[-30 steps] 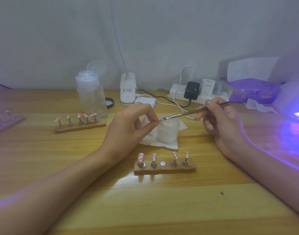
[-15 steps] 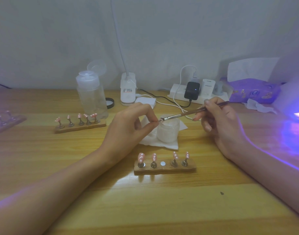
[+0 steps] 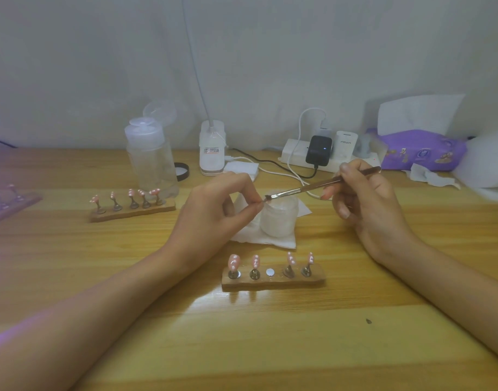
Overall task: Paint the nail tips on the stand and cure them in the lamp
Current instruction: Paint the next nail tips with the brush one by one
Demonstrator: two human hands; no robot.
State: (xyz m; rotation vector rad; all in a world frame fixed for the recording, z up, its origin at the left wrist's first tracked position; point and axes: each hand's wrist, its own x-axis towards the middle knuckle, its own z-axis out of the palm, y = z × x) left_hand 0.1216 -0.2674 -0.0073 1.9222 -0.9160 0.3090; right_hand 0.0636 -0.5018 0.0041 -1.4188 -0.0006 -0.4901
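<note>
Left hand (image 3: pixel 214 210) pinched a tiny piece (image 3: pixel 263 202); right hand (image 3: pixel 363 198) gripped a slim brown brush (image 3: pixel 312 187) above a frosted jar (image 3: pixel 278 221). Wooden stand (image 3: pixel 273 281) sat at 6 o'clock, white PISEN charger (image 3: pixel 346 146) at 1 o'clock.

One head-worn view – looking forward and down, close over the table (image 3: pixel 270 348), toward the wall (image 3: pixel 270 66).

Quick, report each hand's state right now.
Left hand: pinching something small, likely a nail tip, mostly hidden by its fingers.
Right hand: holding the brush.
</note>
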